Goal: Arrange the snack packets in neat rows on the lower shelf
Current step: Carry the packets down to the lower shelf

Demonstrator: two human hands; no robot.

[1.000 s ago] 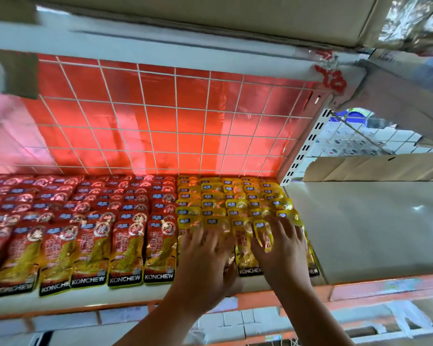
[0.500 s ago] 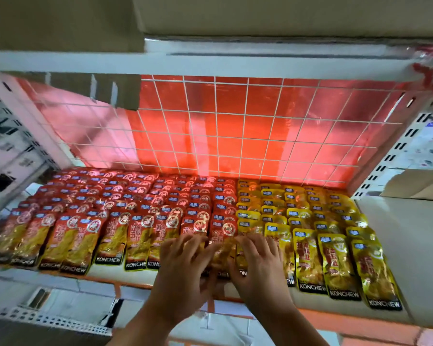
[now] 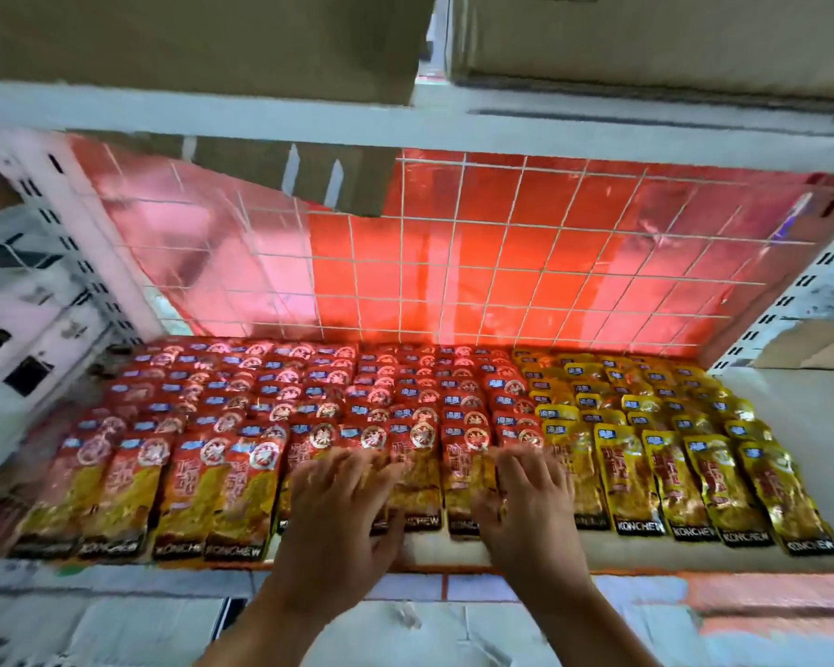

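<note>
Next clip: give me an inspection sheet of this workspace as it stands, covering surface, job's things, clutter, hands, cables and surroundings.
Surface: lower shelf, white, covered almost to its front lip.
Job's things: red packets in overlapping rows across the left and middle; yellow packets in rows on the right. The front row looks slightly uneven, though the picture is blurred.
Clutter: nothing seen.
Hands: left hand lies on front-row red packets with fingers spread; right hand lies likewise where red meets yellow. Neither grips anything.
Cables: nothing seen.
Surroundings: wire grid with a red backing behind the shelf; cardboard boxes on the upper shelf.
</note>
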